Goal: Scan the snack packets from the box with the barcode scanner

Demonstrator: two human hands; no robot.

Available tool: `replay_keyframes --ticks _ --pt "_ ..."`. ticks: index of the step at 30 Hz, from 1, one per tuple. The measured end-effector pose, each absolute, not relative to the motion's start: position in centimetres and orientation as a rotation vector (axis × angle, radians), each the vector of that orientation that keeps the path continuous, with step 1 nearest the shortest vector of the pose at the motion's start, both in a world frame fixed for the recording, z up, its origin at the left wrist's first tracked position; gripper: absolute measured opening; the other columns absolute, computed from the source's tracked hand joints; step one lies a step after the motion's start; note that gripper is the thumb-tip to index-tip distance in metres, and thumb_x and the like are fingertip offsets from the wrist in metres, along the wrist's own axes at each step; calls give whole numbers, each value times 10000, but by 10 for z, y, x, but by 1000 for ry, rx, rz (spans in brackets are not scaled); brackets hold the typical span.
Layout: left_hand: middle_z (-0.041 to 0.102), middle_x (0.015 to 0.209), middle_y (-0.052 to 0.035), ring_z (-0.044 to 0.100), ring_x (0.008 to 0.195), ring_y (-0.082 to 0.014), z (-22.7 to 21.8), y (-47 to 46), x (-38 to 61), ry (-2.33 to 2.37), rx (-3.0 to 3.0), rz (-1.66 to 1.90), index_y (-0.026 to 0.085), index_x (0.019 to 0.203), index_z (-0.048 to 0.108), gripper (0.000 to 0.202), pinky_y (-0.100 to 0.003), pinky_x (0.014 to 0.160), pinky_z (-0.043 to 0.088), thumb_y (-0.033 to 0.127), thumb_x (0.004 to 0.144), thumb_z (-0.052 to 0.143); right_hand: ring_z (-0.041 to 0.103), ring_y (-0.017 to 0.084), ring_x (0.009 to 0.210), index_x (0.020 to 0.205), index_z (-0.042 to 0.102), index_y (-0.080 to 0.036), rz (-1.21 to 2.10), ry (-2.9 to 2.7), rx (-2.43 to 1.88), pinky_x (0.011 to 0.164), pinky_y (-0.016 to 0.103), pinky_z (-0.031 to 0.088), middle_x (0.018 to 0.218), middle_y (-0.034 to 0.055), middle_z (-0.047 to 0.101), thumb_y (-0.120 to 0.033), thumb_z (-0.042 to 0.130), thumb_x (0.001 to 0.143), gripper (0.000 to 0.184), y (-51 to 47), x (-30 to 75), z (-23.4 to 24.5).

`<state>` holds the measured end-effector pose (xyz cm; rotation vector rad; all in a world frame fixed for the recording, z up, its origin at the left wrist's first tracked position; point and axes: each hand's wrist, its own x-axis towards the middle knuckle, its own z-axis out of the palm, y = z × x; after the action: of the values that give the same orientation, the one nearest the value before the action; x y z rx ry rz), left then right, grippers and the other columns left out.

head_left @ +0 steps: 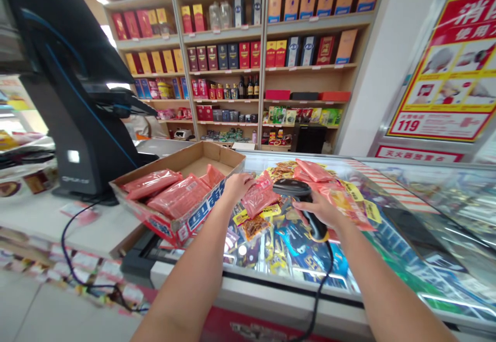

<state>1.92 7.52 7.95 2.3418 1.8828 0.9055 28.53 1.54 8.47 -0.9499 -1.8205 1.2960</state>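
Observation:
My right hand (321, 208) is closed round the handle of a black barcode scanner (292, 188). A cable runs from the scanner's base down past the front of the counter. The scanner's head is close beside a red snack packet (259, 200). My left hand (237, 186) has its fingers closed at the upper left edge of this packet. Under and around it lie yellow-and-brown snack packets (256, 226) on the glass top of a freezer (271, 262). More red packets (313, 171) are piled to the right of the scanner.
An open cardboard box (211, 153) with several red packets (180, 195) stands to the left. Beyond it is a black checkout terminal (89, 140) on a white counter (34, 210). Shelves (225, 71) of boxed goods and bottles line the back. A dark phone-like slab (420, 238) lies at the right.

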Motion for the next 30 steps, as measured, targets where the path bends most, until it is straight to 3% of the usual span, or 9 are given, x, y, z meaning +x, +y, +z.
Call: replay_keyframes --ticks 23,30 --pt "741 852 -51 646 790 -187 79 78 20 1868 2229 1005 223 871 754 227 -250 700 430 331 872 555 525 119 374 603 558 -167 1315 -1726 -911 406 250 421 483 -4 565 -471 714 695 354 19 279 80" --pt "736 867 -70 651 816 -205 129 66 -13 2077 2194 1109 220 848 741 237 -260 692 428 335 872 535 544 122 381 622 594 -156 1338 -1647 -817 392 240 431 510 10 597 -446 704 687 317 24 245 99"
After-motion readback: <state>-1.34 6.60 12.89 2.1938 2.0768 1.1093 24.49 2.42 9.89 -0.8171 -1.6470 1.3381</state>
